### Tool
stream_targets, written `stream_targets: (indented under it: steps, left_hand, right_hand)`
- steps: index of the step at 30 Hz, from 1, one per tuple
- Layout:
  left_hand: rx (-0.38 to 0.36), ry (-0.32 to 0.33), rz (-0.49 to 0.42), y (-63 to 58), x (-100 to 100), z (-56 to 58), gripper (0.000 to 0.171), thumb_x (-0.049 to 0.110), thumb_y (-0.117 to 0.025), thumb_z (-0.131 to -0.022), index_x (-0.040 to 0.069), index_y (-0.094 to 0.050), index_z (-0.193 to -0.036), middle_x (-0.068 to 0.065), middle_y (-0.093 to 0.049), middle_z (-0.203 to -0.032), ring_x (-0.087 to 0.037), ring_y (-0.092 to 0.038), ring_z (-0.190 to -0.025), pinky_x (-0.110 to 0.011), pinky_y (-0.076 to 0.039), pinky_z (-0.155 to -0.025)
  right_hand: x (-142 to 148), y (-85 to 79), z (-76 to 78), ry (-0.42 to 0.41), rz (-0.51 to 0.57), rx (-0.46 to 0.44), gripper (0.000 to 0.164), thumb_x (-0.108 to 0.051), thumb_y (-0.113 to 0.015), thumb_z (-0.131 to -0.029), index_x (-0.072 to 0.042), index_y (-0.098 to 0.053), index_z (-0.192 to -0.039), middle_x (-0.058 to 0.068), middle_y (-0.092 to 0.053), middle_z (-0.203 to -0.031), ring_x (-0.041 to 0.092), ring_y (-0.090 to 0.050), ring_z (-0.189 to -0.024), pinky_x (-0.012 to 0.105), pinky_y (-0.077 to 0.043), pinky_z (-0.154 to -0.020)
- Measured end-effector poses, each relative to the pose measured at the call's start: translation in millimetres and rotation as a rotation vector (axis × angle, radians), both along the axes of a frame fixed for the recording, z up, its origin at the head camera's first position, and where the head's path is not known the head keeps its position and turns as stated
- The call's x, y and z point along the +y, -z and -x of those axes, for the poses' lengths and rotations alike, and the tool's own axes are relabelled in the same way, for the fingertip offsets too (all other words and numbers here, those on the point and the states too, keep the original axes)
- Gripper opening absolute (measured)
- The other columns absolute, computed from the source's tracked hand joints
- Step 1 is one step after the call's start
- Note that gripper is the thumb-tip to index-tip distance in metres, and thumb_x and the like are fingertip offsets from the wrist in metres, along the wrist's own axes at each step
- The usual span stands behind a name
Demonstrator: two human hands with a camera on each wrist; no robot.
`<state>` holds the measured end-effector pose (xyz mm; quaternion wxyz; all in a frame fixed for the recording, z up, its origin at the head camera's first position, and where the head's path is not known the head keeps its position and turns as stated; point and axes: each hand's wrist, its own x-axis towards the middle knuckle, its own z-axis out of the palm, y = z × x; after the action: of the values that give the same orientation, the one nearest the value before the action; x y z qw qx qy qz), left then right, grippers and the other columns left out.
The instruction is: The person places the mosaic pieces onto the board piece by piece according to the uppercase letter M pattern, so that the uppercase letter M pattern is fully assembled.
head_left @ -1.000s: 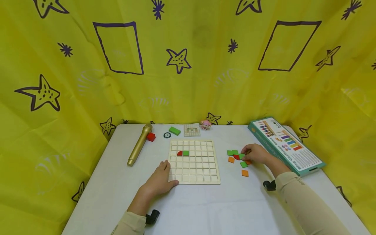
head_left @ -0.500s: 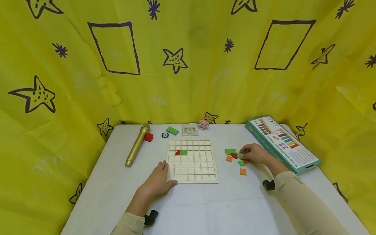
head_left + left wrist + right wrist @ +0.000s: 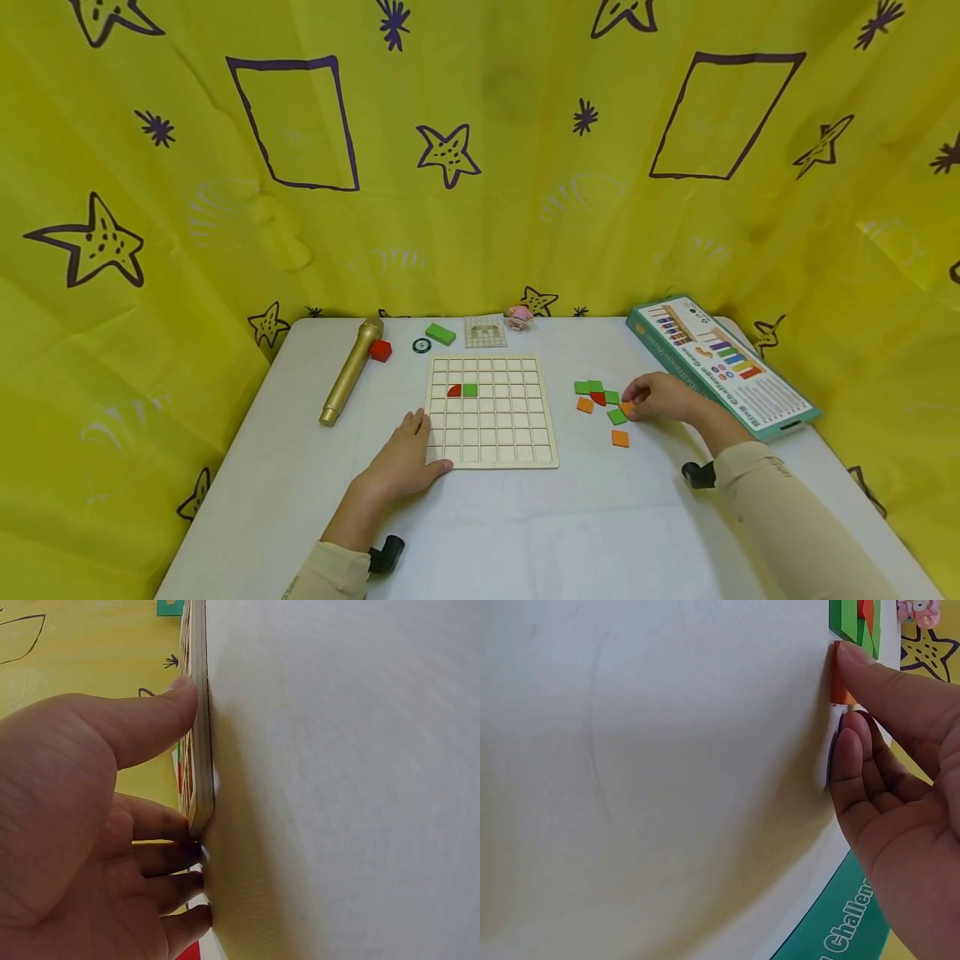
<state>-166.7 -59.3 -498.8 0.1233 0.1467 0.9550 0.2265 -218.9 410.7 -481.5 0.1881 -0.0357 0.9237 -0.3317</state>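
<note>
A pale wooden grid board [image 3: 495, 429] lies in the middle of the table, with a red quarter-round piece [image 3: 454, 391] and a green square tile [image 3: 470, 390] side by side in its cells. My left hand [image 3: 405, 458] rests at its front left corner, thumb along the near edge, fingers extended by the left side. To the right of the board my right hand [image 3: 663, 397] holds an orange tile [image 3: 840, 675] between thumb and fingertips, low at the table. Around it lie green tiles [image 3: 617, 417], another red quarter-round piece [image 3: 597, 399] and further orange tiles [image 3: 620, 438].
A gold microphone [image 3: 351, 372] and a red cube [image 3: 381, 351] lie at the left. Along the back are a small disc [image 3: 422, 345], a green block [image 3: 440, 334], a pattern card [image 3: 485, 331] and a pink figurine [image 3: 520, 317]. A teal game box [image 3: 723, 367] lies at the right.
My right hand has shifted slightly right and nearer from beside a green tile, and the orange tile it partly covered now shows at its fingertips. The left hand stays at the board.
</note>
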Motion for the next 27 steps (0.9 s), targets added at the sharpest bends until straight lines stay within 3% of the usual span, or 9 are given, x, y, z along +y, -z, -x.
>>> stream_targets:
  steps: [11,19,27]
  left_hand:
    - [0.002,0.006,0.001,-0.6,-1,-0.3,0.091,0.040,-0.074,-0.090,-0.012,-0.031,-0.152,-0.025,-0.025,-0.161,-0.043,-0.020,-0.149,-0.054,-0.027,-0.117]
    - [0.005,0.015,-0.001,-2.0,-2,-1.1,0.090,0.040,-0.073,-0.091,-0.013,-0.030,-0.151,-0.027,-0.026,-0.160,-0.044,-0.020,-0.149,-0.054,-0.027,-0.117]
    - [0.000,0.015,0.013,-0.2,-3,1.0,0.091,0.041,-0.072,-0.092,-0.012,-0.028,-0.152,-0.026,-0.024,-0.161,-0.042,-0.019,-0.150,-0.052,-0.026,-0.118]
  right_hand:
    - [-1,0.6,-0.3,-0.040,-0.015,0.025,0.020,-0.011,-0.080,-0.085,-0.006,-0.067,-0.100,0.004,-0.060,-0.088,0.023,-0.053,-0.084,0.035,-0.045,-0.075]
    - [1,-3.8,-3.7,-0.075,0.048,0.046,0.018,-0.008,-0.080,-0.084,-0.004,-0.068,-0.096,0.003,-0.064,-0.086,0.022,-0.054,-0.081,0.035,-0.047,-0.074]
    - [2,-16.4,4.0,-0.088,0.095,0.010,0.012,-0.006,-0.072,-0.090,-0.002,-0.069,-0.101,0.005,-0.069,-0.092,0.022,-0.057,-0.085,0.032,-0.051,-0.077]
